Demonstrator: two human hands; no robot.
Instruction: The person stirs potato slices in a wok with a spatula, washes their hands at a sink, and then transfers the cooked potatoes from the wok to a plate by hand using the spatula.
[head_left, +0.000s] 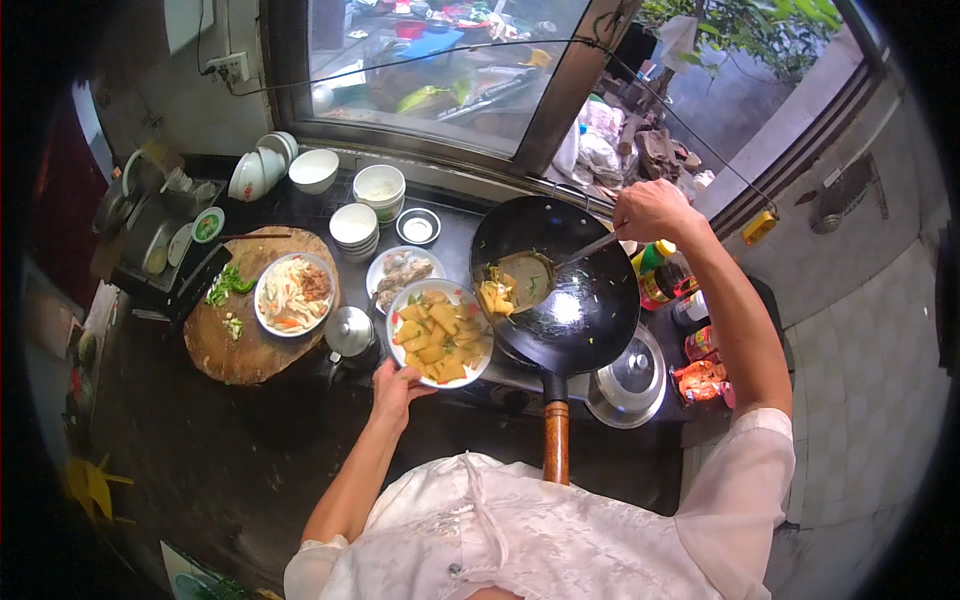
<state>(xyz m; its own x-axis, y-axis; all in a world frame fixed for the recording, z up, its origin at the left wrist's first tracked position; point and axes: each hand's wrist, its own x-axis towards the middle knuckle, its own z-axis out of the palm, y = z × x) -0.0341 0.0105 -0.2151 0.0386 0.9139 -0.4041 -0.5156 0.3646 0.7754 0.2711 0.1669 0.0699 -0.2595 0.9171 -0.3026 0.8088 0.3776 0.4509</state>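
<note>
My left hand grips the lower rim of a white plate that holds sliced yellow food with bits of green. The plate is beside the left edge of a black wok, partly over a second plate with pale pieces of food. High on the right, my right hand is closed around the handle of a metal spatula. The spatula's broad head is inside the wok at its left side, with some of the same yellow food at its edge. The wok's wooden handle points toward my body.
Left, a round wooden chopping board bears a plate of shredded food, cut greens and a knife. A metal pot stands beside it. Stacked bowls line the back. A glass lid and bottles are right of the wok.
</note>
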